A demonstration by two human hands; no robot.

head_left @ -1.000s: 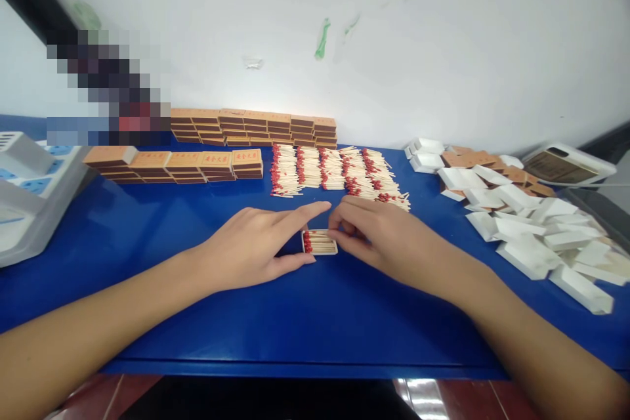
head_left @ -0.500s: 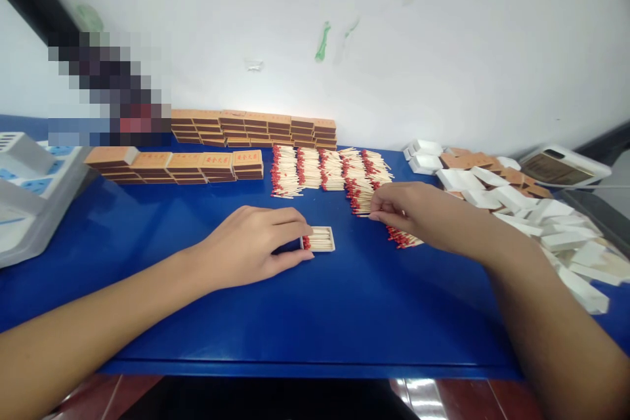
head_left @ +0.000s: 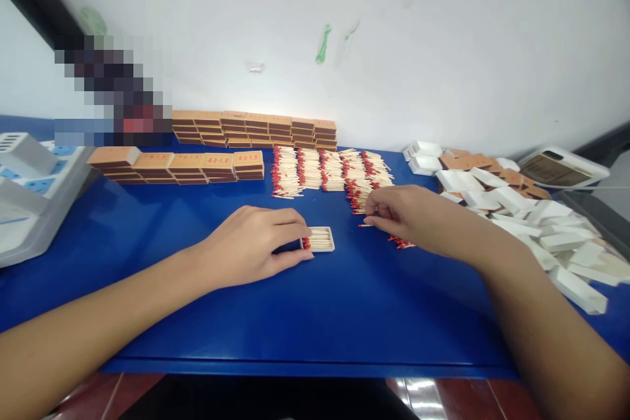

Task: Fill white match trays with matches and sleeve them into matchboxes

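My left hand rests on the blue table, its thumb and fingers closed on the left end of a white matchbox tray. Several red-tipped matches lie side by side in this tray, heads toward my left hand. My right hand is pinched on a single match, whose red head points left. Right behind that hand are rows of piled matches, and a smaller match pile is partly hidden beneath it.
Stacked matchboxes line the wall, with a second row nearer on the left. White trays and orange sleeves are heaped at right, near a white phone-like object. A grey plastic holder stands at far left.
My right hand has drawn slightly left and toward me from the match pile, and a single match now shows apart at its fingertips. My left hand stays on the tray.
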